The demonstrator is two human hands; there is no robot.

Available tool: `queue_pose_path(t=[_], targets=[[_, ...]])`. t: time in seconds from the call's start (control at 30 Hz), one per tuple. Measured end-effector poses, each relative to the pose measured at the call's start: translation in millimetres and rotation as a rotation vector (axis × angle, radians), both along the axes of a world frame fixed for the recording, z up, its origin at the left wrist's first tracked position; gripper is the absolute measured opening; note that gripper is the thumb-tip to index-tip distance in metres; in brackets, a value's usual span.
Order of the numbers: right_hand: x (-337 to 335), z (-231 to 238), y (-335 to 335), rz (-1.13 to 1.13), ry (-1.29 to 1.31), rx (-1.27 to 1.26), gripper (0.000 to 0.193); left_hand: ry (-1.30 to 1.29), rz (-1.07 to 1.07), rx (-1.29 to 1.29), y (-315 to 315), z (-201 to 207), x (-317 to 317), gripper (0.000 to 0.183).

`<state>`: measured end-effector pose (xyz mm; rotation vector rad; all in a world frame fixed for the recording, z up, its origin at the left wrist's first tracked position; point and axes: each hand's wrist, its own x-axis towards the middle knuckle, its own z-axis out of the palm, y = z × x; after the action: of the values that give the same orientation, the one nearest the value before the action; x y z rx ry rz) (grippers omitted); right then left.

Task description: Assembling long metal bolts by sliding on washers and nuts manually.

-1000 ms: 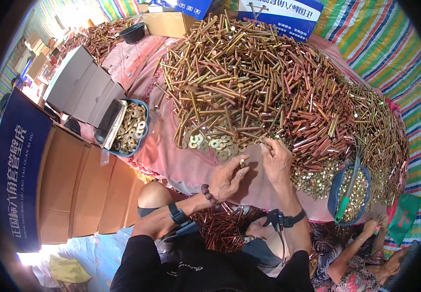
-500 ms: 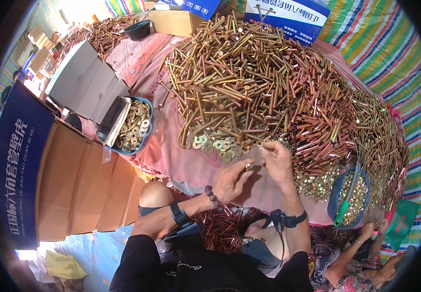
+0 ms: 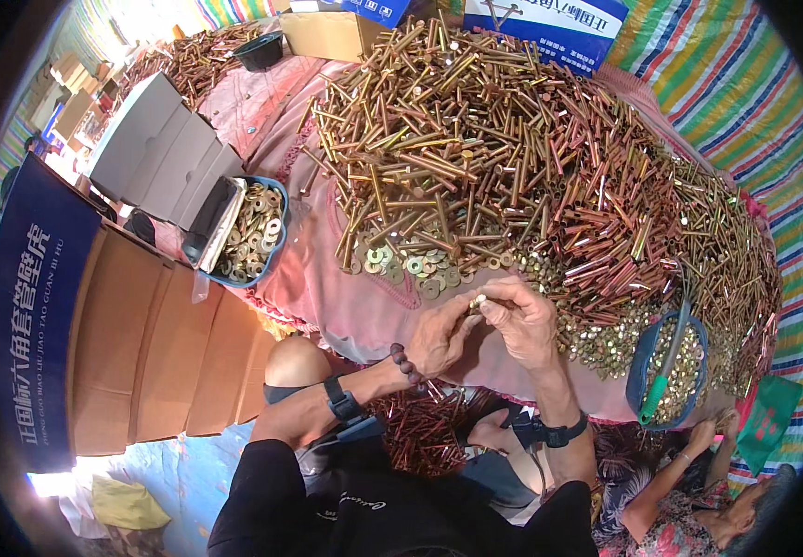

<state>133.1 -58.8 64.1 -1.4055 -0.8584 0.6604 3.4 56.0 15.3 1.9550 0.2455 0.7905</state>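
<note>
My left hand [image 3: 443,336] and my right hand [image 3: 522,323] meet at the fingertips over the near edge of the pink cloth. Between their pinched fingers shows a small gold-coloured nut [image 3: 479,301]. My right thumb and forefinger close on it. The left fingers are curled against it; whatever else lies inside them is hidden. Just beyond the hands lie loose flat washers [image 3: 432,278], at the foot of a large heap of long gold and copper-coloured bolts [image 3: 476,148]. Small nuts [image 3: 596,348] are spread to the right of my right hand.
A blue basin [image 3: 271,255] of washers stands left beside an open cardboard box [image 3: 169,167]. To the right, another basin [image 3: 638,376] holds nuts and a green-handled tool [image 3: 654,397]. Reddish bolts [image 3: 420,436] lie below my forearms. Another person's arm [image 3: 661,478] is at lower right.
My hands, apart before, have come together at the fingertips. The right hand has moved down and left from the washers' edge; the left has risen slightly and curled its fingers.
</note>
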Motion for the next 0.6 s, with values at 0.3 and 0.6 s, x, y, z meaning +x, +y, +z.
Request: queue_pose_path(t=[0.3, 0.6], targets=[[-8, 6, 3, -0.037, -0.104, 0.154, 0.010, -0.032, -0.043, -0.061, 2, 1, 3, 0.035], [-15, 25, 3, -0.116, -0.629, 0.084, 0.013, 0.101, -0.072, -0.040, 3, 5, -5, 0.013]])
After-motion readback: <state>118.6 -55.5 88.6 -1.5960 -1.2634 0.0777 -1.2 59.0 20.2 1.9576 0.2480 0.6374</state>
